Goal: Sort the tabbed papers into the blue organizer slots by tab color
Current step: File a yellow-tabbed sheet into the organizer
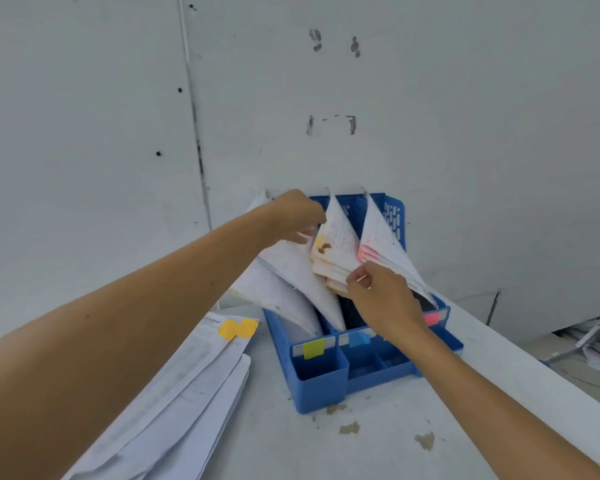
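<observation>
Tucking papers (383, 237) into organizer (319, 386) slots | left hand (297, 216) fingers grip left sheaf (291, 282) top | right hand (385, 299) fingers pinch middle sheaf (336, 244) | hold 2 sheaves apart, check tab (319, 241) against label (313, 348), slide straight down

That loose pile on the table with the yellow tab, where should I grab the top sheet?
Likely pinch the top sheet at its far corner beside the yellow tab, coming from the organizer side: the pile lies flat and fanned, so that edge is exposed to a thumb.
</observation>
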